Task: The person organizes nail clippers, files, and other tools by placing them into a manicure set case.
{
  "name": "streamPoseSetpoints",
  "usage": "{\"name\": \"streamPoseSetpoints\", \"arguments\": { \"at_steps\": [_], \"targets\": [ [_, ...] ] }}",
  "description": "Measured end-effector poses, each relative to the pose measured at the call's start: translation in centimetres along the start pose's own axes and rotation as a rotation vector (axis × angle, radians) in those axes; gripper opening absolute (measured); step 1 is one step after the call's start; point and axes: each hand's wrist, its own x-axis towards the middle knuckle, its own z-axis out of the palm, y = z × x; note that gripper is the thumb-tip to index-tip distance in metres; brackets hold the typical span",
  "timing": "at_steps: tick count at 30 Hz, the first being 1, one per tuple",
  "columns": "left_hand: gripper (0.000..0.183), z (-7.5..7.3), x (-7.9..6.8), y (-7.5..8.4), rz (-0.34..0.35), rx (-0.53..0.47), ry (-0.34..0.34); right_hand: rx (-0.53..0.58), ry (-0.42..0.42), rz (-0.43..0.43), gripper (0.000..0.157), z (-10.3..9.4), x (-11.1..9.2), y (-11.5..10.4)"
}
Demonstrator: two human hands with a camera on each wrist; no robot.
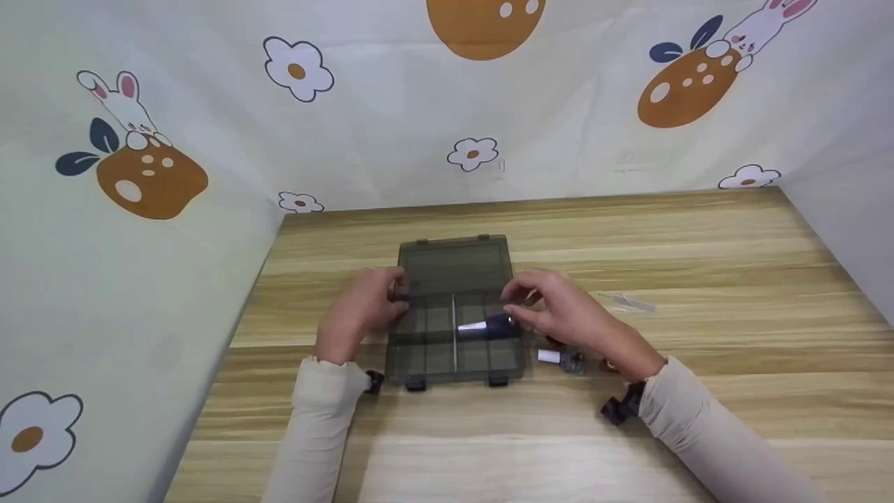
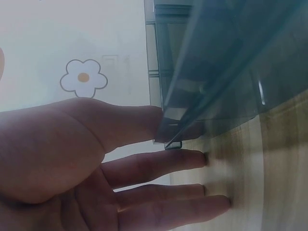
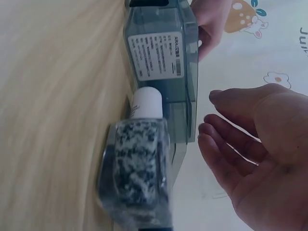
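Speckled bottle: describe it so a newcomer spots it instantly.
On the wood-grain table, find the open, dark see-through box. Just right of its near half, a small bottle lies with its white cap towards the box. Its mottled dark-and-pale body sets it apart from the dark blue item at the box.

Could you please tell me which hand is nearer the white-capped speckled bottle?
Right. The right hand is just beyond the bottle; the left hand is across the box, at its left side.

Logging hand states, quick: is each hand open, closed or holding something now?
Left hand: open, at the left edge of the plastic box.
Right hand: open, holding nothing.
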Motion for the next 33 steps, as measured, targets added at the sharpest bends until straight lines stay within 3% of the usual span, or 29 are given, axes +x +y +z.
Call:
{"name": "streamPoseSetpoints", "arguments": {
  "at_steps": [14,33],
  "targets": [
    [0.016,-0.1,-0.1,-0.1,0.02,-0.007,0.01,-0.025,-0.038,0.077,0.014,-2.0,-1.1,1.9],
    [0.018,0.1,0.1,-0.2,0.01,-0.011,0.024,-0.124,-0.091,0.104,0.02,-4.9,-4.0,4.7]
  ]
}}
